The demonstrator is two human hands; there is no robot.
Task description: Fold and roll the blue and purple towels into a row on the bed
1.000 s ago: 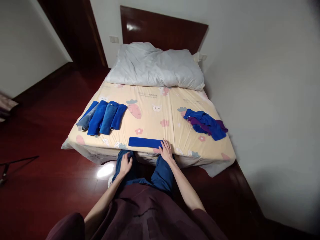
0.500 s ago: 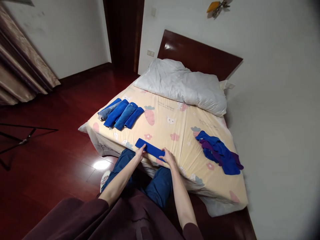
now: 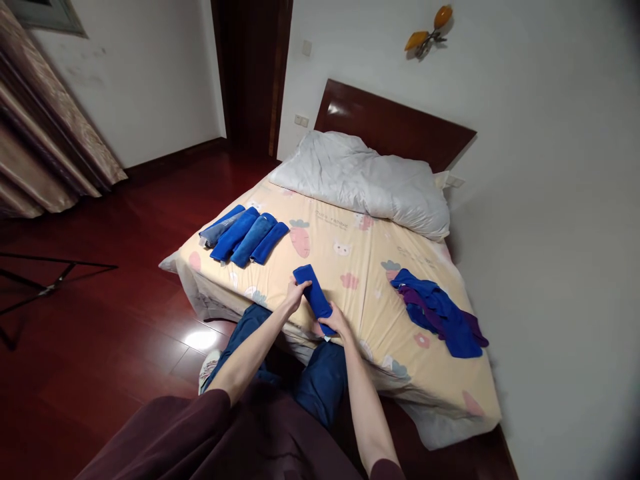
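Between my hands is a blue towel [image 3: 316, 295], folded into a narrow, thick strip and tilted with its far end to the left. My left hand [image 3: 297, 291] grips its left side near the far end, thumb on top. Around the near end, my right hand [image 3: 337, 320] is closed, and a small pale tag pokes out below. To the left on the bed lie several rolled or folded blue towels [image 3: 253, 238], side by side. A loose heap of blue and purple cloths [image 3: 440, 310] lies on the right side of the bed.
The bed [image 3: 373, 347] has a cream patterned sheet. A crumpled grey-white quilt [image 3: 365, 177] lies against the dark wooden headboard [image 3: 395, 120]. Black stand legs [image 3: 45, 287] are on the red floor [image 3: 125, 347] at left. A wall [image 3: 565, 253] runs along the right.
The folded towel has turned from lying crosswise to pointing away from me. My left hand has moved up and slightly right with it; my right hand stays at the near end.
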